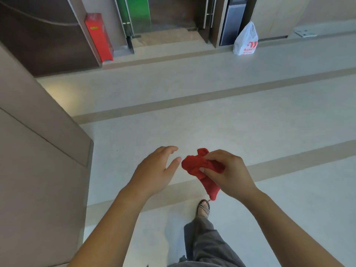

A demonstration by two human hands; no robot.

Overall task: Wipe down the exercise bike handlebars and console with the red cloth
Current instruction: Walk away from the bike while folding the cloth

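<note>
Hands: 2 | right hand [227, 172] pinches 1 red cloth [200, 168] | left hand [156, 170] free

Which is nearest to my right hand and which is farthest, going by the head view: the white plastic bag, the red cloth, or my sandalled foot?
1. red cloth: pinched in the right hand itself.
2. sandalled foot: on the floor just below that hand.
3. white plastic bag: far ahead, standing on the floor against the far wall.

I see a white bag [245, 40] ahead, a red box [99, 36] well left of it, a green door [137, 14] between them, papers [305, 32] right of the bag.
</note>
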